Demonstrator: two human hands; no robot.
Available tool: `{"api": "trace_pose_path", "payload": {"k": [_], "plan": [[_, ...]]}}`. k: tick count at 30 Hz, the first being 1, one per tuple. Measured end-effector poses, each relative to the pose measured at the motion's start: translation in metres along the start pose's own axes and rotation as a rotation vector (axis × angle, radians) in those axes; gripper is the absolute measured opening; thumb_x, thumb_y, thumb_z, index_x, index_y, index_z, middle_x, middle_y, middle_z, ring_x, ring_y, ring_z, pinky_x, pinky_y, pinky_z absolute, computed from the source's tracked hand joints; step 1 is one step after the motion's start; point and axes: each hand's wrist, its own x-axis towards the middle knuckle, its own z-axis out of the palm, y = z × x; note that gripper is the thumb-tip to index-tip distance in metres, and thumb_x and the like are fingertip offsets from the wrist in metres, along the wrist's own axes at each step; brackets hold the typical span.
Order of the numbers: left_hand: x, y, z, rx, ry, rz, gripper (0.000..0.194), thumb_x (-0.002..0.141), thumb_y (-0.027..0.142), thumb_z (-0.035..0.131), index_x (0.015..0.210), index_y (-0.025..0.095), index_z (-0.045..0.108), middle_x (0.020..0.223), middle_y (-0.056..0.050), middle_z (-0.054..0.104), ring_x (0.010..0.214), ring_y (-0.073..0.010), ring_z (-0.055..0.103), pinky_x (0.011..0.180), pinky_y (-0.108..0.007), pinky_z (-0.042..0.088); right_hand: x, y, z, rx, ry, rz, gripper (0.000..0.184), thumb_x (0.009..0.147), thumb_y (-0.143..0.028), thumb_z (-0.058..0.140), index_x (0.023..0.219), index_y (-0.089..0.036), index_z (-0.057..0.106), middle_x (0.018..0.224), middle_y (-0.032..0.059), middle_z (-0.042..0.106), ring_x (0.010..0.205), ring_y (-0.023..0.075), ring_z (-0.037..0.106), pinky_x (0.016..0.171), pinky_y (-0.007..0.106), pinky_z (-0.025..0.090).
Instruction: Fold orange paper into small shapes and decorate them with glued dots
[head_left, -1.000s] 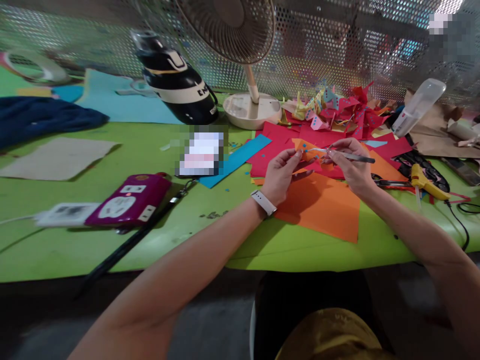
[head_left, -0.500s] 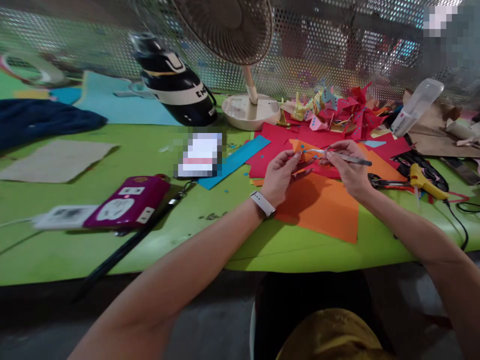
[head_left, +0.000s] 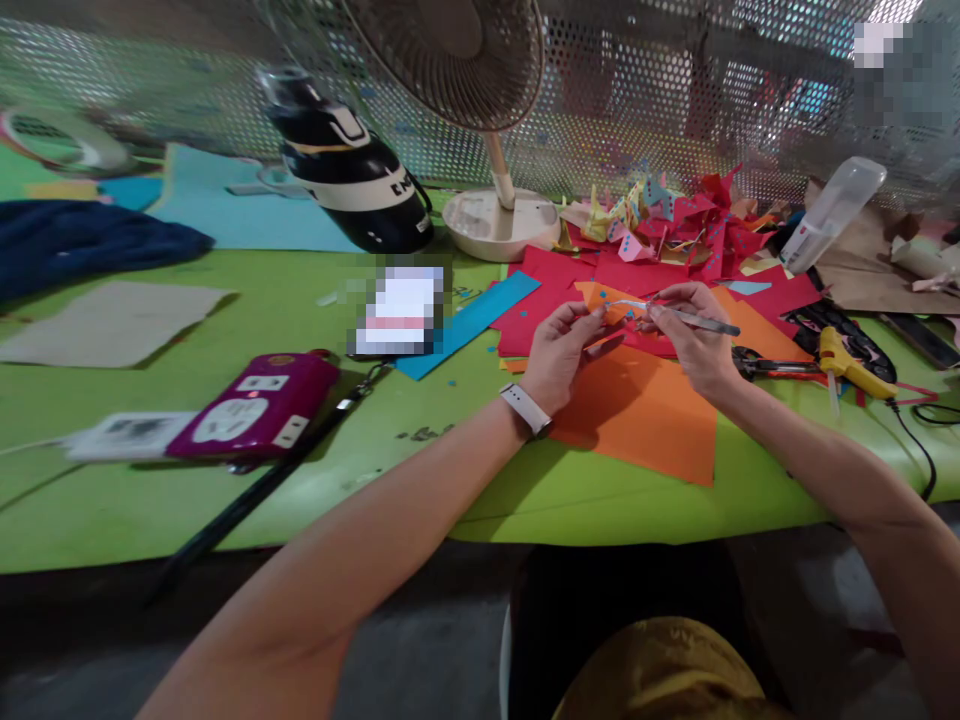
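Between thumb and fingers my left hand pinches a small piece of orange paper with blue dots on it. My right hand is closed around a pair of metal tweezers, whose thin bent tip reaches left to the orange piece by my left thumb. Whether the tips grip a dot is too small to tell. Below both hands lies a larger orange sheet. Red paper sheets spread out behind them.
Folded paper pieces are heaped at the back, beside a fan. A yellow glue gun and scissors lie right. To the left are a phone, a blue paper strip, a purple power socket and a dark bottle.
The tweezers and my right hand have shifted very slightly left. My left hand keeps its hold on the orange paper, almost unmoved.
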Motion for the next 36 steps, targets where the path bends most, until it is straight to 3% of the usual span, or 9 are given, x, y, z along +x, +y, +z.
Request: {"api": "trace_pose_path", "payload": {"k": [14, 23, 36], "plan": [[0.001, 0.002, -0.001, 0.069, 0.011, 0.014, 0.024, 0.074, 0.026, 0.081, 0.082, 0.02, 0.059, 0.087, -0.001, 0.075, 0.088, -0.0183, 0.075, 0.089, -0.038, 0.06, -0.001, -0.01, 0.0, 0.032, 0.034, -0.008, 0.035, 0.078, -0.048, 0.078, 0.091, -0.026, 0.055, 0.074, -0.0033, 0.069, 0.066, 0.0155, 0.072, 0.064, 0.03, 0.06], [-0.002, 0.003, 0.001, 0.078, -0.005, 0.01, 0.021, 0.076, 0.023, 0.08, 0.083, 0.021, 0.06, 0.089, -0.001, 0.077, 0.088, -0.0183, 0.076, 0.086, -0.035, 0.061, 0.002, -0.003, 0.0, 0.117, 0.001, 0.086, 0.041, 0.075, -0.051, 0.079, 0.094, -0.025, 0.053, 0.073, -0.0037, 0.07, 0.065, 0.015, 0.073, 0.064, 0.029, 0.06], [-0.003, 0.005, 0.002, 0.094, -0.007, 0.012, 0.018, 0.076, 0.023, 0.079, 0.082, 0.02, 0.062, 0.089, -0.002, 0.077, 0.089, -0.0187, 0.075, 0.086, -0.036, 0.061, 0.006, 0.003, -0.004, 0.125, -0.003, 0.076, 0.038, 0.076, -0.049, 0.079, 0.093, -0.025, 0.054, 0.076, -0.0029, 0.069, 0.071, 0.0152, 0.072, 0.071, 0.033, 0.062]]}}
